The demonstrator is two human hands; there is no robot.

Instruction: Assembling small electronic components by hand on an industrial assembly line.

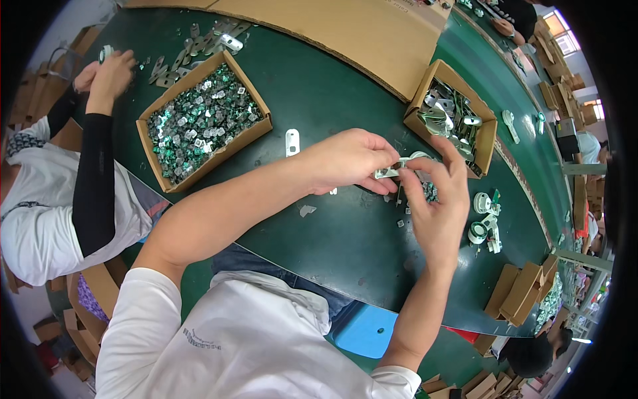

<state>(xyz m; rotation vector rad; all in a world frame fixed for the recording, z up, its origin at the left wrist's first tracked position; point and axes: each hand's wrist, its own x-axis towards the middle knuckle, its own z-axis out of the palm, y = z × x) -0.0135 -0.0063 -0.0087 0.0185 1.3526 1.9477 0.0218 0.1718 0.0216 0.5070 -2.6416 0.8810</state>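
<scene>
Above the green table, my left hand (pixel 355 161) pinches a small white plastic part (pixel 387 173). My right hand (pixel 435 203) meets it from the right, thumb and forefinger closed at the part's other end. The fingers cover much of the part, so its full shape is hidden. Beneath the hands lie small clear and dark pieces (pixel 428 191) on the tabletop. A white oblong cover (pixel 292 142) rests to the left of my left hand. Several round-headed white assemblies (pixel 484 223) sit to the right of my right hand.
A cardboard box of small shiny pieces (pixel 264 120) stands at left, metal plates (pixel 176 66) behind it. Another box (pixel 488 153) holds flat silvery parts. A large cardboard sheet (pixel 345 33) borders the far side. At left, a co-worker's hands (pixel 109 76) hold a part. A conveyor belt (pixel 492 86) runs right.
</scene>
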